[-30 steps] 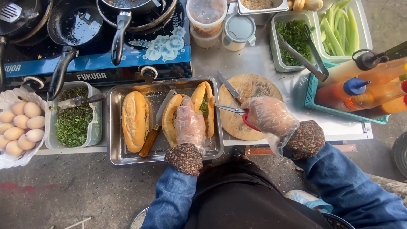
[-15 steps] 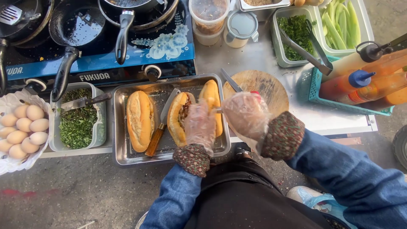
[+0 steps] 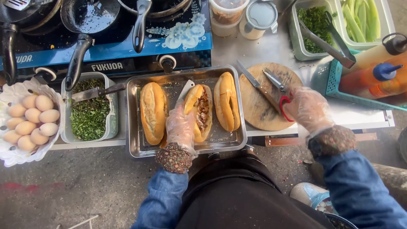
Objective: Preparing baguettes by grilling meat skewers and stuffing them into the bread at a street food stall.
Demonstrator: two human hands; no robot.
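A split bread roll filled with brown meat lies mid-frame in a metal tray, steadied open by the gloved left hand. The gloved right hand, at centre right, grips red-handled scissors on a round wooden board. Two more rolls flank the filled one.

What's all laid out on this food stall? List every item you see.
bread rolls: three, golden, in steel tray; middle one split and filled
eggs: about ten, tan, white basket far left
chopped herbs: green, tub left of tray
knife: one, on round wooden board
scissors: one pair, red handles, on board
stove: blue, pans on top
sauce bottles: orange, teal basket at right
left hand: clear glove, holds middle roll
right hand: clear glove, at scissor handles
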